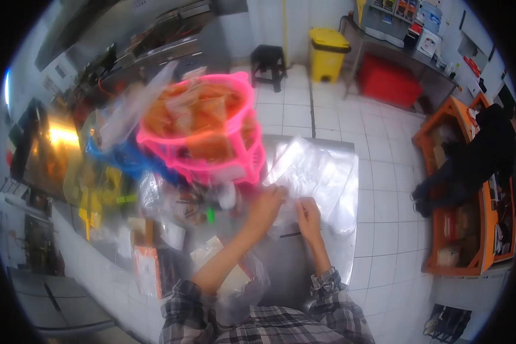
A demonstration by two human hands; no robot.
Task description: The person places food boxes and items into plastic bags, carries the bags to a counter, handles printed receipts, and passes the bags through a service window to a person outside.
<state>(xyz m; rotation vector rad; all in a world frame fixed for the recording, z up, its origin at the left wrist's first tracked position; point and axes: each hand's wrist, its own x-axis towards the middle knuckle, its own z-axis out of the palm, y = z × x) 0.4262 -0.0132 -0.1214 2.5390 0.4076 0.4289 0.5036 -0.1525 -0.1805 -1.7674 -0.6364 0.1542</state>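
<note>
Clear plastic bags (322,176) lie spread on the right part of the metal table (284,266). Between my hands is the near edge of this thin plastic. My left hand (268,204) has its fingers bent on the plastic, just right of a pink plastic basket (247,159). With thumb and fingers together, my right hand (308,217) pinches the plastic a short way to the right. Filled bags with orange contents (198,112) heap up in the pink basket. Blur hides the exact fingertip contact.
A blue basket (120,157) and a crumpled clear bag (152,191) stand left. Packets (148,266) and a bag with pale sheets (228,275) lie nearer me. A person in dark clothes (473,159) bends at orange shelving (460,262). Beyond are a black stool (268,60) and yellow bin (328,58).
</note>
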